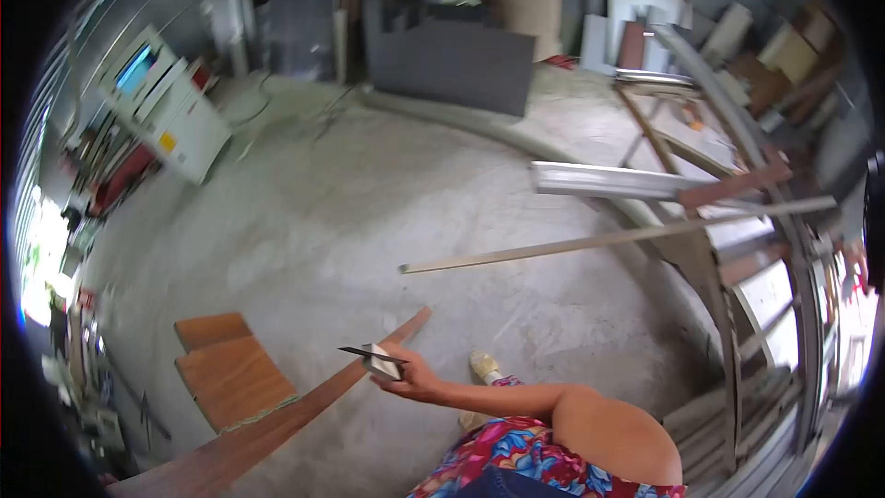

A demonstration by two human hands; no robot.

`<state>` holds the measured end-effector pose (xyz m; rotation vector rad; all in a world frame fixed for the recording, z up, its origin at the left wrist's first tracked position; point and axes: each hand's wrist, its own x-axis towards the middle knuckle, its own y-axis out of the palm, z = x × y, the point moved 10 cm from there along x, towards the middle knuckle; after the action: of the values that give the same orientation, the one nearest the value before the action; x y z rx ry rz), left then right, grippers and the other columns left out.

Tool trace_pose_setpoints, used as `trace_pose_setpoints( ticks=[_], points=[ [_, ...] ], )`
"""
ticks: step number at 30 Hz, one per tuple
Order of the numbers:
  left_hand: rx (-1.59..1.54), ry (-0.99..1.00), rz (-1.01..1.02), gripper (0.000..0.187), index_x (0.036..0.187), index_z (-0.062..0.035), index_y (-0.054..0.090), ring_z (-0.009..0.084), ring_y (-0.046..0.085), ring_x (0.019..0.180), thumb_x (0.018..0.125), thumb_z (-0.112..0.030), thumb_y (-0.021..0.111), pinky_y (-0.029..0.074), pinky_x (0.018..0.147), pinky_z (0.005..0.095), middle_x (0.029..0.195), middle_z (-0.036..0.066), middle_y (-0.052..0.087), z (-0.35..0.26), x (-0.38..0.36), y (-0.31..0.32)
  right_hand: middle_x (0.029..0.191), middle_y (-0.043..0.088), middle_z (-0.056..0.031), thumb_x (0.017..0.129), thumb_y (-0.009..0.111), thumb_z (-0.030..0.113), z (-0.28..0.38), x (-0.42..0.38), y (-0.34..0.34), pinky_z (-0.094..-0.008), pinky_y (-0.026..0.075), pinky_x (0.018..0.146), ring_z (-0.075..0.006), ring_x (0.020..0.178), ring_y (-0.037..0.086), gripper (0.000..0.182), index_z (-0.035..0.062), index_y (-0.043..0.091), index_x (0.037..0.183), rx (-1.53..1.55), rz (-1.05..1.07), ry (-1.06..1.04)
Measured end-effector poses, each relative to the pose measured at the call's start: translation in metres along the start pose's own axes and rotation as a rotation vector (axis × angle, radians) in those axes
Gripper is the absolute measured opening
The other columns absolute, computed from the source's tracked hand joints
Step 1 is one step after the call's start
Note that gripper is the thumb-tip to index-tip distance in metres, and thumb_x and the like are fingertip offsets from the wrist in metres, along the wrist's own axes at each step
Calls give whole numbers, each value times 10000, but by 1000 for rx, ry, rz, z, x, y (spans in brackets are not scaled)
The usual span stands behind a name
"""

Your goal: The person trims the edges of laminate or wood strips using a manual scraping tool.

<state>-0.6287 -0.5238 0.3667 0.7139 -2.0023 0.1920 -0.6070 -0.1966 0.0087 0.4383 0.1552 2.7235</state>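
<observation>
My right hand (410, 376) reaches forward from the lower right, its fingers closed around a small pale box-shaped piece (382, 364). A thin, dark, pointed strip (361, 352) lies across the top of that piece and sticks out to the left. I cannot tell exactly what the piece is. In this view the hand overlaps a long reddish-brown wooden plank (309, 406), which runs from the lower left toward the middle of the floor. Brown wooden boards (235, 373) with a frayed cord (260, 413) lie beside the plank on its left. My left hand is out of sight.
On the right stands a metal rack (737, 350) loaded with long bars. A pale strip (553, 247) and a silvery profile (608, 180) jut from it over the concrete floor (304, 194). A white cabinet machine (175, 120) stands back left; a dark panel (452, 65) leans behind.
</observation>
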Motion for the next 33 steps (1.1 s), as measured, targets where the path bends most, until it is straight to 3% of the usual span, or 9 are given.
trace_pose_setpoints(
  ticks=[3, 6, 9, 12, 16, 19, 20, 27, 33],
  points=[
    [-118, 21, -14, 343, 556, -62, 537, 191, 418, 455, 791, -310, 560, 351, 449, 334, 525, 58, 466, -27, -14, -6, 785, 561, -65, 772, 695, 216, -13, -43, -16, -298, 456, 645, -135, 688, 528, 355, 7, 543, 1016, -158, -17, 343],
    [-149, 87, -53, 355, 526, -74, 536, 182, 409, 424, 784, -314, 573, 347, 422, 328, 495, 47, 459, -66, -24, -19, 622, 527, -30, 752, 711, 295, -94, -88, -32, -284, 437, 494, -121, 539, 515, 344, 44, 522, 893, -46, -150, 517],
    [-70, 60, -190, 309, 583, -102, 542, 153, 428, 477, 775, -338, 594, 345, 461, 293, 509, 4, 443, -80, -35, -52, 629, 527, -25, 751, 710, 282, -124, -145, -54, -281, 433, 444, -129, 527, 535, 349, 64, 515, 942, 256, -374, 773],
    [-219, 37, -67, 212, 862, -39, 510, 136, 395, 582, 874, -250, 495, 340, 549, 286, 689, 34, 400, -76, -25, -61, 823, 543, -85, 749, 713, 313, -154, -197, -54, -349, 533, 537, -187, 652, 597, 461, 67, 470, 1055, 486, -482, 982],
    [-339, -166, 93, 212, 806, -67, 499, 98, 379, 545, 759, -270, 532, 274, 518, 240, 574, -14, 346, -84, 8, -57, 930, 535, -169, 750, 705, 351, -174, -239, -50, -433, 556, 571, -274, 704, 615, 496, 63, 483, 1088, 517, -607, 1156],
    [-667, -151, 327, 223, 801, -77, 500, 108, 391, 538, 756, -292, 537, 280, 501, 246, 613, 2, 391, -108, 22, -33, 951, 528, -181, 748, 701, 401, -183, -253, -52, -460, 550, 575, -308, 718, 608, 533, 69, 477, 1099, 510, -584, 1159],
    [-664, -156, 200, 210, 809, -75, 513, 120, 407, 532, 783, -283, 528, 314, 505, 255, 674, 16, 446, -113, 23, -40, 977, 525, -179, 748, 697, 423, -187, -257, -53, -484, 547, 588, -329, 727, 603, 551, 54, 474, 1091, 539, -590, 1127],
    [-800, -195, 318, 209, 864, -45, 515, 146, 424, 588, 794, -242, 534, 345, 571, 278, 768, 45, 477, -129, 20, -12, 880, 571, -197, 766, 687, 400, -202, -297, -66, -501, 547, 567, -341, 687, 619, 527, 29, 469, 1070, 717, -656, 1072],
    [-766, -209, 277, 263, 912, -11, 503, 176, 439, 659, 789, -240, 538, 354, 630, 301, 833, 79, 480, -113, 11, -27, 828, 609, -142, 738, 697, 179, -191, -276, -24, -446, 569, 572, -284, 660, 633, 242, 29, 554, 863, 747, -579, 1155]
  ],
)
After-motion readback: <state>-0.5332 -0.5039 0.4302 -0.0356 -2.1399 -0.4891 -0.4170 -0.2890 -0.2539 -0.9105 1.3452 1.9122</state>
